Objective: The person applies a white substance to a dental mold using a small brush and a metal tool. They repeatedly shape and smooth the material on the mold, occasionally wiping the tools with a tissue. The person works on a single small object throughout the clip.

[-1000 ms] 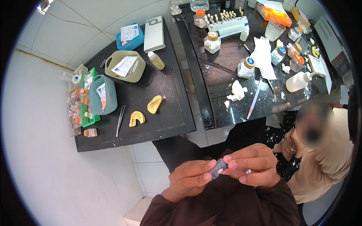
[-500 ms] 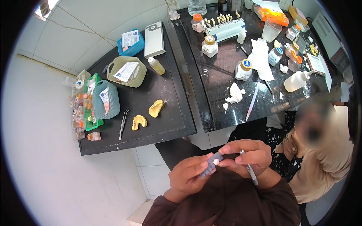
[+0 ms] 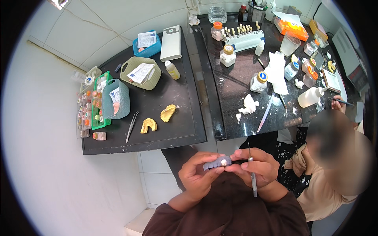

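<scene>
My left hand (image 3: pixel 193 175) is closed on a grey-purple dental model (image 3: pixel 212 164), its thumb below and fingers above. A white tooth-shaped piece (image 3: pixel 224 162) sits near the model's right end. My right hand (image 3: pixel 260 166) grips a slim metal dental instrument (image 3: pixel 253 181), standing nearly upright with its thin tip pointing up. Its thumb and index finger also reach the model's right end. Both hands are above my lap, in front of the tables. On the left table lie two yellow plaster dental casts (image 3: pixel 149 126), with metal tweezers (image 3: pixel 132 127) beside them.
Baskets (image 3: pixel 154 80), a green tray (image 3: pixel 100 106) of small jars and a yellowish bottle (image 3: pixel 172 70) occupy the left table. The right table bears a tooth shade guide (image 3: pixel 245 41), powder jars (image 3: pixel 258 82), tissue (image 3: pixel 277 74) and a spatula (image 3: pixel 266 113). A co-worker (image 3: pixel 327 173) sits close at right.
The dental model has turned from slanting to nearly level. The metal instrument has swung more upright. A co-worker's hand holding a thin dark tool now shows at the right table edge.
</scene>
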A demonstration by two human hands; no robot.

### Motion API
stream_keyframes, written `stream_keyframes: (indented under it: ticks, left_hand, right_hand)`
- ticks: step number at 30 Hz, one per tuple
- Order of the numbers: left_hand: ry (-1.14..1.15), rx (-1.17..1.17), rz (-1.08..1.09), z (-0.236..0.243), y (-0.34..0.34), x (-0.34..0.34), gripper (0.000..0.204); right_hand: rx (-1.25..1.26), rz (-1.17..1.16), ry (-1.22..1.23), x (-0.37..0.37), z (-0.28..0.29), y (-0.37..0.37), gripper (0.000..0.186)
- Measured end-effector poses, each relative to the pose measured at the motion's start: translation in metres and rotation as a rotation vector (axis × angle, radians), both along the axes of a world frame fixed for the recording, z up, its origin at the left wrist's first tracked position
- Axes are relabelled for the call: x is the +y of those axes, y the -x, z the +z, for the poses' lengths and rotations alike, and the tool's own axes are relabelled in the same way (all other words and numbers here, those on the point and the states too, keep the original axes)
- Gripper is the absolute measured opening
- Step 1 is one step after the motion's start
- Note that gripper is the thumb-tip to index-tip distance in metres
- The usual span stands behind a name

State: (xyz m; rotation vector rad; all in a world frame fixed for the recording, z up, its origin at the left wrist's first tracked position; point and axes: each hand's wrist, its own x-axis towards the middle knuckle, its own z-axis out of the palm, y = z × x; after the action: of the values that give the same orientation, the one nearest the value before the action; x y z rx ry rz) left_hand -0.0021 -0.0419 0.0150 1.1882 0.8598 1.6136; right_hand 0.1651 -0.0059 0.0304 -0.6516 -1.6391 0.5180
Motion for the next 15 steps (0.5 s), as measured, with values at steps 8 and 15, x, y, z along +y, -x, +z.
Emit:
stream_keyframes:
  ticks: [8, 15]
  left_hand:
    - [0.235, -0.497, -0.269, 0.008, 0.007, 0.011, 0.036]
    - [0.128, -0.103, -0.094, -0.006, 0.005, 0.006, 0.031]
  right_hand:
    - [0.018, 0.132, 0.104, -0.004, 0.011, -0.003, 0.036]
    - [-0.045, 0.022, -0.04, 0.003, 0.004, 0.004, 0.034]
